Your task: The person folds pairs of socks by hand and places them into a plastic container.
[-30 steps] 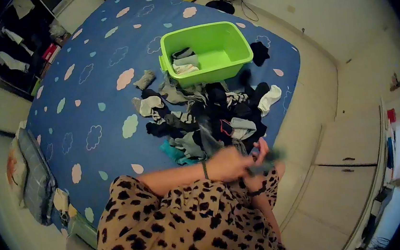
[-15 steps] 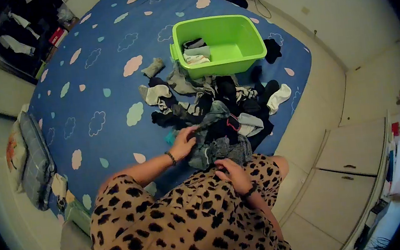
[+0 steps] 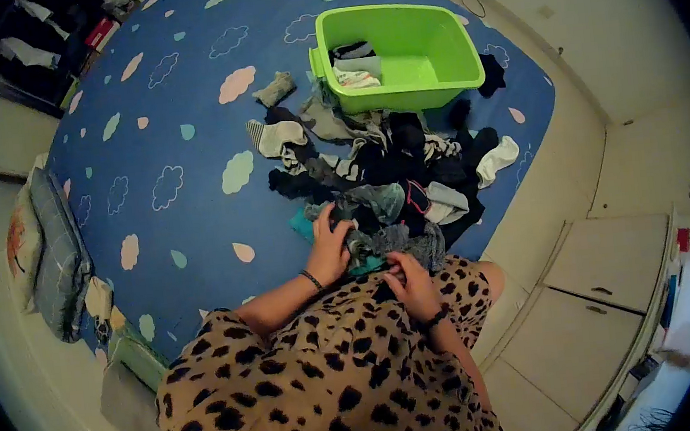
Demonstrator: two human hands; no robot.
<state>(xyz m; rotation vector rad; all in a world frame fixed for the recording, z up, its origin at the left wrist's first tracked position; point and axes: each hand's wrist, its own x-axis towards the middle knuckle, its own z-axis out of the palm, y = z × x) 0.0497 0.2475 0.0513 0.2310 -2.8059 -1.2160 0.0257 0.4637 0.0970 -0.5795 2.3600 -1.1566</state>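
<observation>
My left hand [image 3: 329, 248] rests at the near left edge of a loose pile of socks, its fingers apart and touching the dark grey ones. Beside the pile's near edge is my right hand [image 3: 415, 287], fingers bent and thumb apart, fingertips at a grey sock [image 3: 419, 246]; no firm hold shows. Between the hands lies teal fabric [image 3: 366, 266], and another teal piece [image 3: 303, 224] shows left of my left hand. Black, striped and white socks spread behind, including a white sock [image 3: 498, 161] on the right and a grey-white sock [image 3: 447, 202] nearer.
A green plastic tub [image 3: 404, 97] stands beyond the pile on a blue patterned bedsheet [image 3: 197, 230], with several folded socks [image 3: 357, 69] inside at its left. A rolled grey sock [image 3: 274, 90] lies left of it. Pillows [image 3: 60, 255] are at the left, cabinets [image 3: 607, 265] at the right.
The view has shifted, so the tub and pile sit higher and farther right. My left hand's fingers are spread wider, and teal fabric now shows between my hands.
</observation>
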